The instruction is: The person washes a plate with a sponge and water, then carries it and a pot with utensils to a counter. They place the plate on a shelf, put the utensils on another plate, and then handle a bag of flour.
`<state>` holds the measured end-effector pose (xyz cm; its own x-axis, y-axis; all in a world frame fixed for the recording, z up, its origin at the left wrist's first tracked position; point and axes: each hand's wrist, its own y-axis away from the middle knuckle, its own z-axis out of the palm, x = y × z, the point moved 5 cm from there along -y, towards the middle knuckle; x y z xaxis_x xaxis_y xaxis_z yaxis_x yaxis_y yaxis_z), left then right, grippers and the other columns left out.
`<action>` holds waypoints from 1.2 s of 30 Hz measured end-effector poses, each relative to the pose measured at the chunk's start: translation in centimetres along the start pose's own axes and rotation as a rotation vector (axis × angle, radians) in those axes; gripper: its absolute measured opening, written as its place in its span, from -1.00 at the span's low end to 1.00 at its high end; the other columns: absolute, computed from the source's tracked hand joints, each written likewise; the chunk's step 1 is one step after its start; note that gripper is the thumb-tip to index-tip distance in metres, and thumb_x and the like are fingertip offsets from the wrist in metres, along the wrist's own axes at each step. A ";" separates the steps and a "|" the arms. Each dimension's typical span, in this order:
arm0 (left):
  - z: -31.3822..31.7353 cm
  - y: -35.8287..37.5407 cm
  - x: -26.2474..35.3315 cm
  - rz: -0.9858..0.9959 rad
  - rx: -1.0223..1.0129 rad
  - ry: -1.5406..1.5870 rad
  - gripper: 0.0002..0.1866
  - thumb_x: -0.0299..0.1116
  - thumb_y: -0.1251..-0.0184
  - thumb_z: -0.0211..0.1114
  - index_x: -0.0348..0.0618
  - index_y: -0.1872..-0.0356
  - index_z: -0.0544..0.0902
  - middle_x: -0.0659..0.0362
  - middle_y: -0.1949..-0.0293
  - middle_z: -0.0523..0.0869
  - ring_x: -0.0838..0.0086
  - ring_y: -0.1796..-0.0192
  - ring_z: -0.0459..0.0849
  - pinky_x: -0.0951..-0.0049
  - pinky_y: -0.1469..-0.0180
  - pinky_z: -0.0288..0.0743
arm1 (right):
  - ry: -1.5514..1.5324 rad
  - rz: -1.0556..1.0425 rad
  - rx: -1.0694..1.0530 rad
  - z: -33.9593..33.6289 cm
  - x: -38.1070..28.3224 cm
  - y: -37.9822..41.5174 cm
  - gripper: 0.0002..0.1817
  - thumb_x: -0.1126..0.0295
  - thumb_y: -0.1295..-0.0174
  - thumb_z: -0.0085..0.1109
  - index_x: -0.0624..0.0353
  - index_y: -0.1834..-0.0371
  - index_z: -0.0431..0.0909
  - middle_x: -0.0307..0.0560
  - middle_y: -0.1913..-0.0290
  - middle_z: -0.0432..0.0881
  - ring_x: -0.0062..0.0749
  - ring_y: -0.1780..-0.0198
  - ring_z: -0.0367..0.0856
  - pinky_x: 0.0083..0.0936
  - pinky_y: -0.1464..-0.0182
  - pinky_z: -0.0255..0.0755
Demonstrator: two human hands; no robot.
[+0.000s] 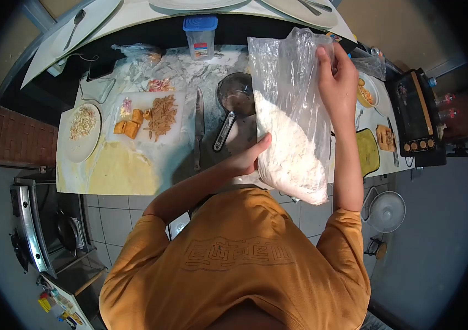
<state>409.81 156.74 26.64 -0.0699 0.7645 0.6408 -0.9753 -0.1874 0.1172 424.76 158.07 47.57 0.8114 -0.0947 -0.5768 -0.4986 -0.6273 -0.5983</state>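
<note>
A clear plastic bag (291, 148) with white, flour-like powder in its lower part hangs tilted in front of me, over the table's front edge. My right hand (337, 74) pinches the bag's upper right edge. My left hand (250, 157) grips the bag's lower left side, thumb in front and the other fingers hidden behind it. Just left of the bag sits a small dark pan (235, 91), its handle pointing toward me; the bag overlaps its right side. A long knife (199, 129) lies left of the pan.
A white cutting board (129, 113) bears brown slices and golden blocks. At left is a plate (97, 135) of pale shreds. A blue-lidded container (201, 41) stands behind. To the right are a bowl (374, 91), a green tray (367, 154) and a toaster oven (415, 118).
</note>
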 end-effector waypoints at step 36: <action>3.7 -0.2 -2.6 0.039 0.031 0.739 -0.53 -0.10 -0.49 0.05 -0.11 -0.28 0.37 0.10 -0.19 0.54 0.34 -0.23 0.53 0.17 -0.28 0.42 | 0.220 0.212 -0.596 8.3 4.7 1.7 -0.73 0.32 -0.18 0.15 0.33 0.20 0.60 0.33 0.31 0.64 0.18 0.19 0.63 -0.17 0.11 0.48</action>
<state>410.92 152.52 27.81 -0.2383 0.9707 -0.0318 -0.9636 -0.2322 0.1326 425.24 162.96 39.25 0.7893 -0.3790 -0.4830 -0.4516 -0.8914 -0.0384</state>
